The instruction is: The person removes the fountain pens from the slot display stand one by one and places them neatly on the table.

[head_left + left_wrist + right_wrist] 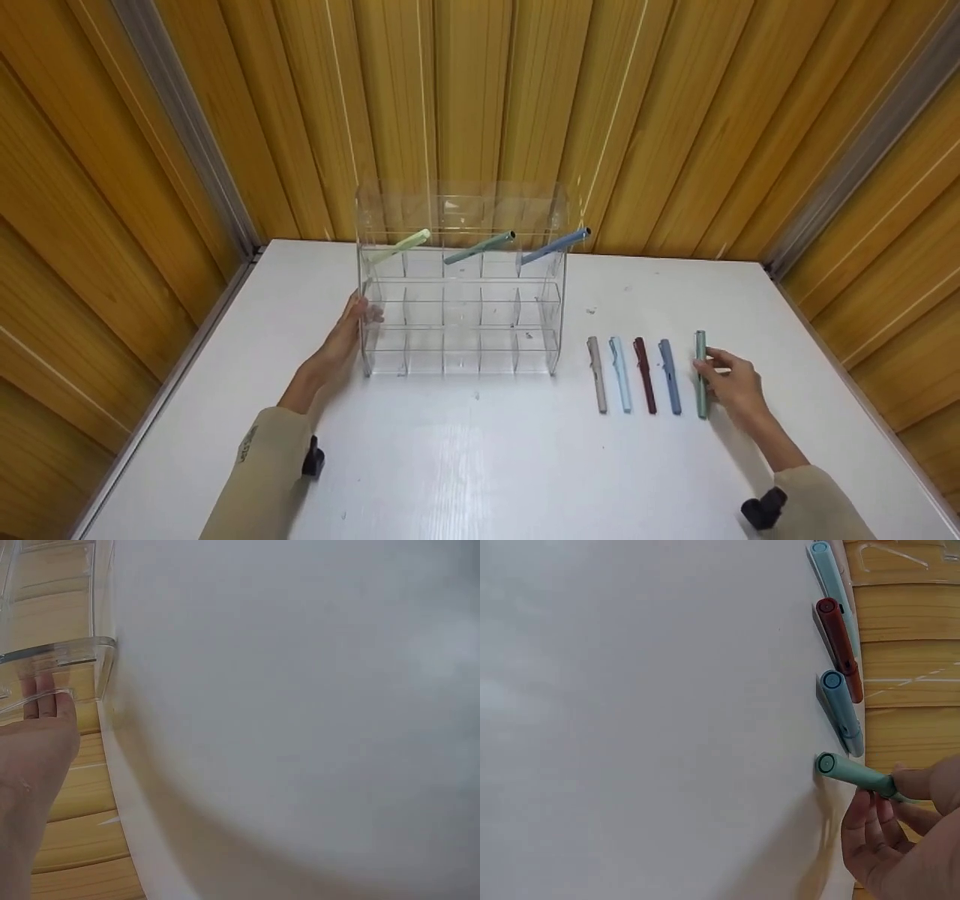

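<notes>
A white table (450,465) is backed by wood-patterned panels (465,90); at frame centre, a clear rack (461,292), holding three pens (480,248), is touched at its left side by the left hand (339,337), whose grip cannot be determined; at right, beside four pens (644,375), a green pen (702,388) is pinched by the right hand (736,386).

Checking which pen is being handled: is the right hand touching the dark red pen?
No, the right hand pinches the green pen farthest right.

White table (420,457) — a clear rack (460,301) standing, pens (645,376) lying beside it.
</notes>
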A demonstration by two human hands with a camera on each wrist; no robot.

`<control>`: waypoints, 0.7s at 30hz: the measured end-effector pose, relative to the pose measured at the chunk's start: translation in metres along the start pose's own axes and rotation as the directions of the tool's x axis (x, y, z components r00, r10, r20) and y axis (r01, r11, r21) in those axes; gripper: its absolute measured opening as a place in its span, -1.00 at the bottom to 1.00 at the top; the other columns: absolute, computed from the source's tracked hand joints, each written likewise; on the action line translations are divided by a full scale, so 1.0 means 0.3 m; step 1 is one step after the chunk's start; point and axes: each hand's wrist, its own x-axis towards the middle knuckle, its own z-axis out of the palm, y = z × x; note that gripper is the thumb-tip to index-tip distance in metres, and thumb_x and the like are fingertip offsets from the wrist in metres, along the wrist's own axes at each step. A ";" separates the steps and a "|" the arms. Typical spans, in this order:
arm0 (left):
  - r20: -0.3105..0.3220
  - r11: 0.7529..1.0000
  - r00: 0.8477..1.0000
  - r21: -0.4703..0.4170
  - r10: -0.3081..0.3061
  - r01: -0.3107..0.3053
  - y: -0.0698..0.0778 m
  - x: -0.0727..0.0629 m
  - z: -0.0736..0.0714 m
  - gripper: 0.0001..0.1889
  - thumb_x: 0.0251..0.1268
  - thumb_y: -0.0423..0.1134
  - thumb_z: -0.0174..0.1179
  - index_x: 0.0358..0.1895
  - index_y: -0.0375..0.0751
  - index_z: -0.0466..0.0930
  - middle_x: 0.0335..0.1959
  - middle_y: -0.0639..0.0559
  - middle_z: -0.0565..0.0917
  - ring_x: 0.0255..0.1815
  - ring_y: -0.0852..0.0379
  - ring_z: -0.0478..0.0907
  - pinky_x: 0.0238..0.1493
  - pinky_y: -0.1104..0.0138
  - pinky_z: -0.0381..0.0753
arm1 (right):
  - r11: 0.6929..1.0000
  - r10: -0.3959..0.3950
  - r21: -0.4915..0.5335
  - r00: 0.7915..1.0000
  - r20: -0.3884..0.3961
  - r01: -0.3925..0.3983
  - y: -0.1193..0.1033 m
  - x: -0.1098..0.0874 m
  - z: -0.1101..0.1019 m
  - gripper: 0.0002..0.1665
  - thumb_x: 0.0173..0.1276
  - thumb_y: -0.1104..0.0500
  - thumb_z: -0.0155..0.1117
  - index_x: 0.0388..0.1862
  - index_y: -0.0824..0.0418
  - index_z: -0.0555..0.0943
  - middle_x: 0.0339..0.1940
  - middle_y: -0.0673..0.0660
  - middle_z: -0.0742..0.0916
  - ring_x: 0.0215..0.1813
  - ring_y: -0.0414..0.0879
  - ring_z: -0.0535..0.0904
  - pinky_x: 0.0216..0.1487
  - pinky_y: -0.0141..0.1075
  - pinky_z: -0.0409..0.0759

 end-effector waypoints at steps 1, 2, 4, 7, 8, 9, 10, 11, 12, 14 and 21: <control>0.001 1.000 1.000 -0.001 0.002 -0.002 -0.001 0.001 0.000 -0.14 0.65 0.37 -0.46 0.72 0.02 -0.54 0.54 -0.30 0.17 0.71 -0.18 -0.06 0.73 -0.08 -0.38 | 1.000 -0.001 -0.008 1.000 0.004 0.001 0.004 0.003 -0.002 -0.35 0.65 0.14 0.18 0.52 0.52 0.32 0.13 0.38 0.59 -0.23 -0.27 0.59 -0.28 -0.43 0.69; 0.002 1.000 1.000 -0.001 0.004 -0.004 -0.002 0.001 0.000 -0.14 0.65 0.37 -0.46 0.71 0.02 -0.55 0.55 -0.31 0.16 0.72 -0.18 -0.08 0.73 -0.08 -0.38 | 1.000 -0.002 -0.014 1.000 0.007 0.002 0.009 0.006 -0.004 -0.36 0.65 0.16 0.19 0.51 0.52 0.33 0.12 0.39 0.60 -0.23 -0.26 0.60 -0.29 -0.43 0.69; 0.003 1.000 1.000 0.004 0.003 -0.003 -0.004 0.002 0.003 -0.14 0.65 0.38 -0.47 0.71 0.02 -0.56 0.61 -0.33 0.09 0.74 -0.21 -0.14 0.73 -0.09 -0.37 | 0.999 -0.006 -0.035 1.000 0.011 0.006 0.020 0.011 -0.009 -0.36 0.63 0.17 0.21 0.50 0.52 0.34 0.10 0.41 0.62 -0.23 -0.24 0.62 -0.30 -0.43 0.69; -0.001 1.000 1.000 0.010 -0.002 0.002 -0.005 0.003 0.005 -0.14 0.64 0.38 -0.48 0.71 0.03 -0.57 0.66 -0.34 0.04 0.76 -0.22 -0.20 0.73 -0.10 -0.39 | 0.997 -0.017 -0.071 1.000 0.022 0.018 0.037 0.019 -0.016 -0.35 0.62 0.16 0.23 0.47 0.55 0.36 0.07 0.44 0.64 -0.23 -0.20 0.63 -0.30 -0.44 0.70; -0.004 1.000 1.000 0.012 -0.004 0.005 -0.003 0.004 0.005 -0.14 0.64 0.39 -0.47 0.71 0.03 -0.56 0.66 -0.34 0.04 0.76 -0.22 -0.20 0.73 -0.11 -0.37 | 0.996 -0.022 -0.081 1.000 0.022 0.024 0.041 0.023 -0.018 -0.35 0.61 0.15 0.25 0.46 0.56 0.37 0.06 0.44 0.65 -0.23 -0.19 0.63 -0.30 -0.44 0.70; -0.005 1.000 1.000 0.012 -0.007 0.007 -0.002 0.006 0.005 -0.14 0.64 0.39 -0.47 0.71 0.04 -0.55 0.66 -0.33 0.04 0.76 -0.21 -0.20 0.73 -0.10 -0.38 | 0.995 -0.028 -0.092 0.999 0.023 0.030 0.044 0.027 -0.019 -0.34 0.61 0.14 0.25 0.45 0.57 0.38 0.05 0.45 0.66 -0.23 -0.18 0.62 -0.31 -0.44 0.70; -0.006 1.000 1.000 0.011 -0.006 0.006 -0.001 0.007 0.005 -0.14 0.64 0.39 -0.47 0.72 0.05 -0.55 0.64 -0.33 0.08 0.76 -0.22 -0.19 0.72 -0.11 -0.40 | 0.994 -0.036 -0.102 0.999 0.023 0.038 0.047 0.031 -0.021 -0.34 0.60 0.13 0.26 0.43 0.58 0.39 0.04 0.45 0.66 -0.24 -0.17 0.62 -0.32 -0.44 0.70; -0.007 1.000 1.000 0.005 -0.006 0.006 0.000 0.009 0.005 -0.14 0.64 0.39 -0.46 0.72 0.07 -0.54 0.64 -0.31 0.08 0.76 -0.21 -0.19 0.72 -0.11 -0.41 | 0.993 -0.042 -0.110 0.999 0.022 0.044 0.049 0.036 -0.022 -0.34 0.60 0.12 0.27 0.42 0.58 0.40 0.02 0.45 0.67 -0.24 -0.17 0.61 -0.33 -0.44 0.70; -0.010 1.000 1.000 0.000 -0.005 0.005 0.001 0.011 0.005 -0.15 0.64 0.38 -0.45 0.72 0.07 -0.52 0.63 -0.31 0.09 0.75 -0.19 -0.18 0.73 -0.09 -0.41 | 0.992 -0.045 -0.118 0.999 0.022 0.048 0.051 0.039 -0.023 -0.34 0.59 0.12 0.27 0.41 0.58 0.41 0.01 0.44 0.68 -0.24 -0.16 0.61 -0.34 -0.43 0.70; -0.012 1.000 1.000 -0.011 -0.002 0.001 0.003 0.012 0.006 -0.16 0.65 0.36 -0.45 0.72 0.07 -0.51 0.60 -0.32 0.13 0.73 -0.20 -0.10 0.72 -0.11 -0.38 | 0.990 -0.050 -0.127 0.998 0.026 0.053 0.052 0.047 -0.023 -0.35 0.58 0.12 0.28 0.39 0.59 0.42 -0.03 0.41 0.68 -0.25 -0.15 0.60 -0.36 -0.43 0.70; -0.028 0.999 1.000 -0.032 0.006 -0.007 0.000 0.007 0.010 -0.21 0.70 0.28 -0.44 0.73 0.03 -0.46 0.51 -0.35 0.22 0.61 -0.22 0.11 0.71 -0.12 -0.21 | 0.982 -0.056 -0.179 0.998 0.038 0.062 0.056 0.044 -0.007 -0.39 0.60 0.12 0.24 0.35 0.60 0.46 -0.12 0.33 0.68 -0.25 -0.09 0.53 -0.39 -0.43 0.59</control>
